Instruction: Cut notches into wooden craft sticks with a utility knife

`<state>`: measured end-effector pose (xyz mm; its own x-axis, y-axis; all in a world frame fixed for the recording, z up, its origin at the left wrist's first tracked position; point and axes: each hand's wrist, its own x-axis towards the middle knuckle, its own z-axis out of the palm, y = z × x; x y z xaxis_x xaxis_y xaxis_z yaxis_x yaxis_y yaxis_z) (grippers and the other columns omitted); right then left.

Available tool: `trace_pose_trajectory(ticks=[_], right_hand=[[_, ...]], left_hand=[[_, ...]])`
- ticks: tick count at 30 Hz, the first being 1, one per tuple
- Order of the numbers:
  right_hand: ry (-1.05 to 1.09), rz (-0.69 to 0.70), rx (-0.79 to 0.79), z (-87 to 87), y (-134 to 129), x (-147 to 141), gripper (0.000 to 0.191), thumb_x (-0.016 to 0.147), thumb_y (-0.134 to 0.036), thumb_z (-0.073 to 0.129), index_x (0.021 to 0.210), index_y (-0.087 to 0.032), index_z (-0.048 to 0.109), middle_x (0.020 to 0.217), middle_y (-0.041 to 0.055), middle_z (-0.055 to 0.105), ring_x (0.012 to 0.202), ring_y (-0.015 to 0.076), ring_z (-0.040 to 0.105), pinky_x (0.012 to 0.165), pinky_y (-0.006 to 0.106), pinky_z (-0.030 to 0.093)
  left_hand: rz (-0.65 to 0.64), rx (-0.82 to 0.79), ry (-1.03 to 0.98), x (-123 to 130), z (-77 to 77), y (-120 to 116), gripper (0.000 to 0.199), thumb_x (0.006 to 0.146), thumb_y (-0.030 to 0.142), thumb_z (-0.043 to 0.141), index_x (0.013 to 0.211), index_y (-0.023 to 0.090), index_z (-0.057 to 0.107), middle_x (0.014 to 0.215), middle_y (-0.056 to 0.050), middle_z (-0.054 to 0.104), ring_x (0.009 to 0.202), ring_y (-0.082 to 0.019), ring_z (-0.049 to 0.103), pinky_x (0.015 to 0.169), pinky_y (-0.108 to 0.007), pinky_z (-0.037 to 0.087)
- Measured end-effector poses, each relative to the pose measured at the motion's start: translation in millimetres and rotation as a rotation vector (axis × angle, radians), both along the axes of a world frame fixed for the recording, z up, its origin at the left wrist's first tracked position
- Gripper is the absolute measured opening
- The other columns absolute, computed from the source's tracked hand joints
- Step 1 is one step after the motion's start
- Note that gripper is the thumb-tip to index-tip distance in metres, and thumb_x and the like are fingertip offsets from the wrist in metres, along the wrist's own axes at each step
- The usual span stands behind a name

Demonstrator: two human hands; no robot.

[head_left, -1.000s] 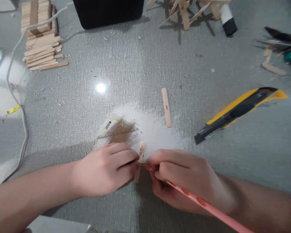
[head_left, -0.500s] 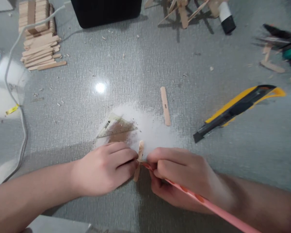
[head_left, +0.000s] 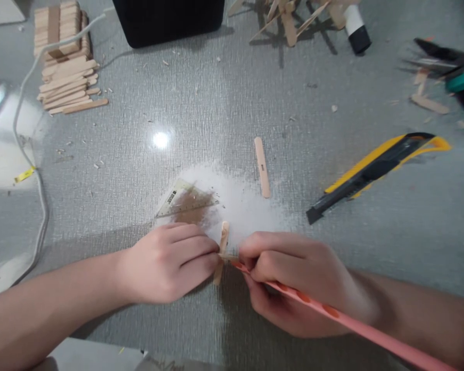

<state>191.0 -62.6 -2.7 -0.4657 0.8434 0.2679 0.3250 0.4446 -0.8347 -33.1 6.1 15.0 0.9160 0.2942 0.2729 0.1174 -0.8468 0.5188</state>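
Marking step, by the look of it: left hand [head_left: 170, 263] pins a stick [head_left: 221, 251] flat on the worktop [head_left: 332, 216] near the front edge, fingers closed down on it. Right hand [head_left: 294, 278] is clenched round a pink pencil [head_left: 332, 314], tip touching the stick where the two hands meet. The stick lies roughly upright in view, its far end poking out between the hands.

Judgement: a line or point is being drawn on the stick; the next move calls for keeping the stick pressed still and the pencil tip steady, as the stick is narrow and could slip.

Just beyond the left hand lies a clear set square [head_left: 185, 200]; it has a dark printed label along one edge, too small to read. A second stick [head_left: 262, 167] lies apart, mid-worktop. A yellow knife [head_left: 375, 172] sits towards the right edge, no readable brand. A stick pile [head_left: 65, 67] is at the far left corner.
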Motion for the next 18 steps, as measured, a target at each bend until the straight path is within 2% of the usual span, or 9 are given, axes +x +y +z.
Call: trace_pose_trajectory(ticks=[3, 5, 9, 14, 16, 18], right_hand=[[0.013, 0.020, 0.017, 0.2, -2, 1, 0.023, 0.077, -0.002, 0.052, 0.079, -0.024, 0.043, 0.075, -0.0025, 0.058, 0.055, 0.0077, 0.045, 0.051, 0.020, 0.039], [0.022, 0.033, 0.022, 1.1, -2, 2, 0.023, 0.077, -0.002, 0.051, 0.079, -0.024, 0.044, 0.075, -0.0021, 0.058, 0.056, 0.0081, 0.049, 0.052, 0.020, 0.042], [0.072, 0.023, 0.071, 5.6, -2, 7, 0.025, 0.076, 0.000, 0.051, 0.084, -0.023, 0.047, 0.078, 0.0001, 0.061, 0.062, 0.0094, 0.058, 0.055, 0.020, 0.048], [0.082, -0.127, 0.134, 5.5, -4, 14, 0.034, 0.080, 0.003, 0.047, 0.104, -0.021, 0.053, 0.095, 0.0077, 0.070, 0.077, 0.0142, 0.069, 0.066, 0.026, 0.057], [0.057, -0.153, 0.182, 2.8, -4, 13, 0.034, 0.085, 0.001, 0.045, 0.108, -0.021, 0.055, 0.090, 0.0053, 0.070, 0.074, 0.0148, 0.067, 0.064, 0.028, 0.055], [-0.032, -0.104, 0.216, 0.4, -2, 11, 0.027, 0.088, -0.002, 0.045, 0.103, -0.021, 0.057, 0.077, 0.0012, 0.066, 0.064, 0.0145, 0.060, 0.058, 0.028, 0.047]], left_hand=[[-0.006, 0.046, -0.029, -1, 1.8, 0, 0.020, 0.097, 0.010, 0.047, 0.087, 0.012, 0.064, 0.085, -0.009, 0.074, 0.070, -0.018, 0.068, 0.055, -0.029, 0.052], [-0.005, 0.030, -0.021, -2, 1.7, 0, 0.020, 0.097, 0.010, 0.047, 0.087, 0.012, 0.064, 0.083, -0.008, 0.073, 0.067, -0.017, 0.068, 0.052, -0.029, 0.051], [-0.028, -0.100, -0.028, -3, -2.3, 0, 0.015, 0.097, 0.012, 0.051, 0.091, 0.012, 0.064, 0.084, -0.008, 0.074, 0.068, -0.016, 0.068, 0.059, -0.029, 0.055], [-0.043, -0.174, -0.093, -3, -8.4, -1, 0.005, 0.093, 0.011, 0.057, 0.096, 0.012, 0.061, 0.087, -0.008, 0.073, 0.077, -0.015, 0.070, 0.067, -0.026, 0.058], [-0.043, -0.182, -0.111, -3, -9.2, -1, 0.006, 0.092, 0.010, 0.056, 0.097, 0.012, 0.060, 0.087, -0.008, 0.073, 0.079, -0.015, 0.070, 0.069, -0.025, 0.058], [-0.058, -0.172, -0.114, -3, -9.0, -1, 0.007, 0.093, 0.010, 0.054, 0.096, 0.013, 0.060, 0.087, -0.008, 0.072, 0.078, -0.015, 0.070, 0.068, -0.026, 0.058]])
